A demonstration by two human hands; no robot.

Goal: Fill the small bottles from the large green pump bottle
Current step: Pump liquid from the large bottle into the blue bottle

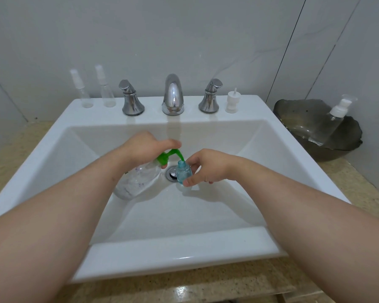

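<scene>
Just right of the drain (172, 174), the small blue bottle (182, 173) is pinched by the right hand (207, 165) and judged partly filled from the pump bottle (138, 180), gripped by the left hand (143, 147), while two clear bottles (106, 91) behind the drain look empty.

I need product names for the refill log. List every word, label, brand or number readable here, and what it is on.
Pump bottle in the left hand: faint purple print on its clear body, too blurred to read.
Small blue bottle in the right hand: no print visible.
Spray bottles on the sink ledge and clear bottle in the dark bowl: no labels visible.
Nothing legible anywhere.
</scene>
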